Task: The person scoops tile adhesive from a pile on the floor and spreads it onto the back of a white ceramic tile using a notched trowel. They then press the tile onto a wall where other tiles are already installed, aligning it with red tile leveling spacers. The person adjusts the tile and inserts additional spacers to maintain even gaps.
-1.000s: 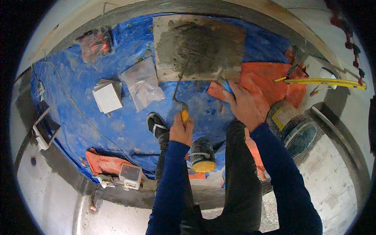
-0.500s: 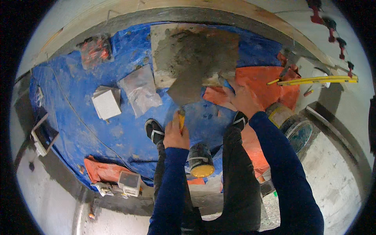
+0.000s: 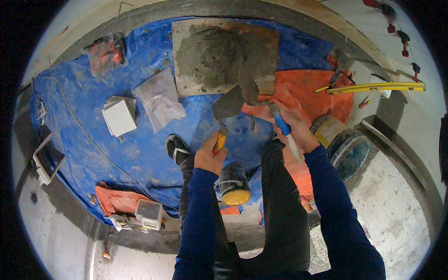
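Observation:
My left hand (image 3: 208, 155) is closed on the orange-yellow handle (image 3: 220, 142) of a trowel, whose broad grey blade (image 3: 226, 103) sits just below the mortar board (image 3: 182, 79). My right hand (image 3: 298, 133) grips a blue-and-white handled tool (image 3: 281, 122); its long narrow blade (image 3: 248, 88) reaches onto the board, close beside the broad blade. Dark wet mortar (image 3: 207, 53) covers much of the board, with pale margins showing.
Around me are a blue tarp (image 3: 84, 107), stacked tiles (image 3: 118, 116), plastic bags (image 3: 156, 100), orange sheets (image 3: 312, 93), a small bucket (image 3: 233, 186) between my legs, a larger bucket (image 3: 347, 151) at right, a yellow level (image 3: 375, 87) and a clear container (image 3: 148, 213).
The broad trowel blade has shifted right and turned since half a second ago. My right hand's tool has swung, its handle now pointing down toward me and its narrow blade over the mortar.

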### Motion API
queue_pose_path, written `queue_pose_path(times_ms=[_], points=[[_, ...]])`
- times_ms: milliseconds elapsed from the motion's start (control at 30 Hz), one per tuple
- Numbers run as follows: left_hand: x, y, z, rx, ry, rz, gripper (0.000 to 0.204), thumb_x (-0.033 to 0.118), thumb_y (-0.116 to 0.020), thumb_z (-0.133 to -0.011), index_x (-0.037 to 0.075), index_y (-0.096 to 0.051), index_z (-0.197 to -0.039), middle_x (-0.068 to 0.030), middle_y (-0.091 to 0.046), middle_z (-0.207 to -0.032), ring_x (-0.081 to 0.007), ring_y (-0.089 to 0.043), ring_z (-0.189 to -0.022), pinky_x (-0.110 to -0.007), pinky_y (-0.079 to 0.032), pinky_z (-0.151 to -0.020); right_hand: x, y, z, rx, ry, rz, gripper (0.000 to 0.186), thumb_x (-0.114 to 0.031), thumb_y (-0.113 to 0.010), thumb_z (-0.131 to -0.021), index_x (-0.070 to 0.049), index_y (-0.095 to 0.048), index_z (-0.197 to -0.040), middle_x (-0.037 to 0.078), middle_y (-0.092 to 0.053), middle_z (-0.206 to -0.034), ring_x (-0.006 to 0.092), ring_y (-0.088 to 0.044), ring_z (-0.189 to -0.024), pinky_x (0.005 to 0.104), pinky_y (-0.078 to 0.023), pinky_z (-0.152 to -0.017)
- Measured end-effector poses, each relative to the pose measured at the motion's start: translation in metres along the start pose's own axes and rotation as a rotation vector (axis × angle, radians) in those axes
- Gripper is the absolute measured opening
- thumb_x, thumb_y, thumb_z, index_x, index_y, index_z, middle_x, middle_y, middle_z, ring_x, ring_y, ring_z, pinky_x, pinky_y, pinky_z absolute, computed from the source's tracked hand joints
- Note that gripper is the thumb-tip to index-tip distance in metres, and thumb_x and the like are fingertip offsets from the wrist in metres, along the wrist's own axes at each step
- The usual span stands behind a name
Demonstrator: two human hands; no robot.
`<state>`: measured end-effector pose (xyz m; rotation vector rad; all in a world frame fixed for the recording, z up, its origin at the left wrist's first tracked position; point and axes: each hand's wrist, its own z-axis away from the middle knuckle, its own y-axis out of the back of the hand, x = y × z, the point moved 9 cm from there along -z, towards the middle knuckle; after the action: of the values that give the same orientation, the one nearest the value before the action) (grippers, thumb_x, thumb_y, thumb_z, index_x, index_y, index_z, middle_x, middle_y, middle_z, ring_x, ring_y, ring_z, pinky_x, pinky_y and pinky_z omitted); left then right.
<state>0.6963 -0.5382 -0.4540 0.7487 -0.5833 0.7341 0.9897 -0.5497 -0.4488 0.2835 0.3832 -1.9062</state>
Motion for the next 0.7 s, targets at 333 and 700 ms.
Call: queue_pose_path(times_ms=[333, 700], points=[[0.028, 0.025, -0.018, 0.166, 0.003, -0.192, 0.068, 0.012, -0.076, -0.085, 0.011, -0.056, -0.15, -0.0203, -0.071, -0.105, -0.0374, -0.07, -0.086, -0.045, -0.057, -0.081, -0.033, 0.027, 0.09, 0.153, 0.733, 1.222, 0.048, -0.024, -0.063, -0.104, -0.003, -0.057, -0.146, 0.016, -0.067, -0.103, 0.029, -0.07, -0.089, 0.0358, -0.054, -0.078], [0.04, 0.019, -0.007, 0.202, 0.049, -0.387, 0.066, 0.011, -0.073, -0.087, 0.013, -0.054, -0.151, -0.0206, -0.067, -0.109, -0.0431, -0.066, -0.098, -0.05, -0.055, -0.082, 0.001, 0.027, -0.064, 0.345, 0.499, 1.18, 0.046, -0.023, -0.06, -0.103, -0.007, -0.056, -0.146, 0.022, -0.065, -0.132, 0.041, -0.058, -0.127, 0.0461, -0.049, -0.102]])
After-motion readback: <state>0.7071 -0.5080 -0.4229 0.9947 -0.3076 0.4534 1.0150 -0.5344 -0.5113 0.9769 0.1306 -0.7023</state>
